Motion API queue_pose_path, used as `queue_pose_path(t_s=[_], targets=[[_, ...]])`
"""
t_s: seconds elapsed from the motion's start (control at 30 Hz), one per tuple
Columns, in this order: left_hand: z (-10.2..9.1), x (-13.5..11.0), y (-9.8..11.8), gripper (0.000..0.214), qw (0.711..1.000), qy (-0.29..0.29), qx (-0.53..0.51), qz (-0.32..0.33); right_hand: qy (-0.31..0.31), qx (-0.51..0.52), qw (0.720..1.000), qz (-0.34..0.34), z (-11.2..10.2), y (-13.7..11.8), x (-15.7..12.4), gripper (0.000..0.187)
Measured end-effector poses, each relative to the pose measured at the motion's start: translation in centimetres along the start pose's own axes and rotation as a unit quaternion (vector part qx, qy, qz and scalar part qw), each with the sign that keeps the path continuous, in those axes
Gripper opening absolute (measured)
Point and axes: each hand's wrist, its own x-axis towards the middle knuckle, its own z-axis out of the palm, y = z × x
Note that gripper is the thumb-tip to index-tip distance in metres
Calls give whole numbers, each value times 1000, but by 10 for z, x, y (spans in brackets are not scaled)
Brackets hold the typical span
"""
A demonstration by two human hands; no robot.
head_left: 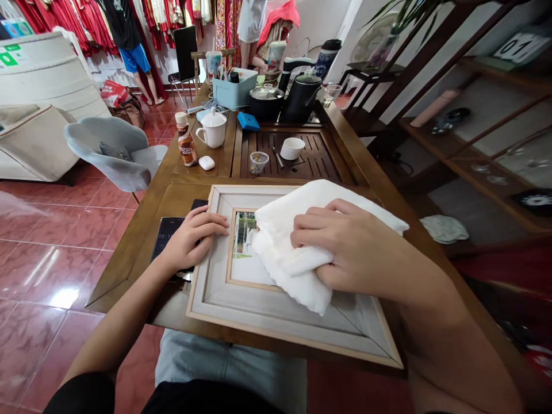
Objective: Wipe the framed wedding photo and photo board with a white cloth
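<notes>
A pale wooden picture frame [224, 299] with a photo under glass lies flat on the near end of a wooden tea table [142, 230]. My right hand [345, 247] grips a bunched white cloth [293, 259] and presses it on the glass. My left hand [192, 238] rests on the frame's left edge, fingers curled over the moulding, holding it steady. A dark phone [166, 233] lies under that hand's wrist, beside the frame.
Beyond the frame stand a white teapot [213, 127], a brown bottle [187, 141], a white bowl [292, 148], a small cup [259, 162], black kettles [302, 95] and a teal box [235, 89]. A grey chair [114, 149] is on the left, dark shelving [474, 144] on the right. A person stands far back.
</notes>
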Motion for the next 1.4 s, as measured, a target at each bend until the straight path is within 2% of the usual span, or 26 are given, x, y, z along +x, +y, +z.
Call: queue_pose_path(t_s=[0.4, 1.07, 1.4], targets=[[0, -1, 0, 37, 1000, 4, -4, 5, 46, -114, 992, -8, 7, 4, 11, 16], [0, 0, 0, 36, 1000, -7, 4, -7, 48, -91, 994, -35, 8, 2, 13, 20], [-1, 0, 1, 37, 1000, 5, 1, 16, 54, -78, 995, -42, 9, 2, 14, 22]])
